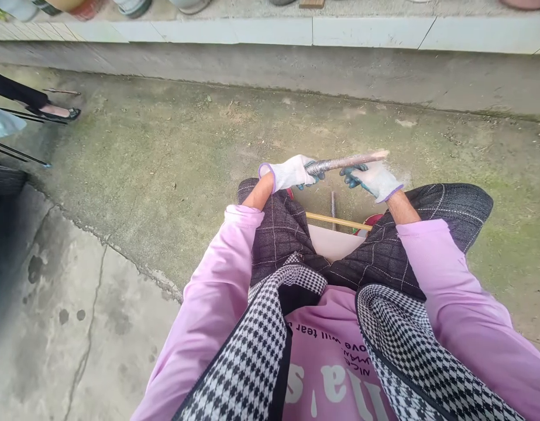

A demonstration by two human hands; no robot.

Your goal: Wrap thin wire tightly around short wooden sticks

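A stick (351, 161) is held out in front of me, its left part covered in a silvery-grey wrapping and its pale tip pointing right. Closed around its wrapped end is my left hand (293, 172), in a white glove with a blue-grey palm. My right hand (375, 179), gloved the same way, is just under the stick's bare end with its fingers curled together. Whatever it may pinch is too small to make out. Below the hands, a similar greyish stick (333, 210) and a yellow rod (337, 220) lie between my knees.
Between my legs are a pale flat surface (335, 242) and part of a red container (374, 221). Ahead, a low wall (274, 61) carries a tiled ledge with several pots. Another person's leg and shoe (61, 111) appear at the left, near thin dark metal legs.
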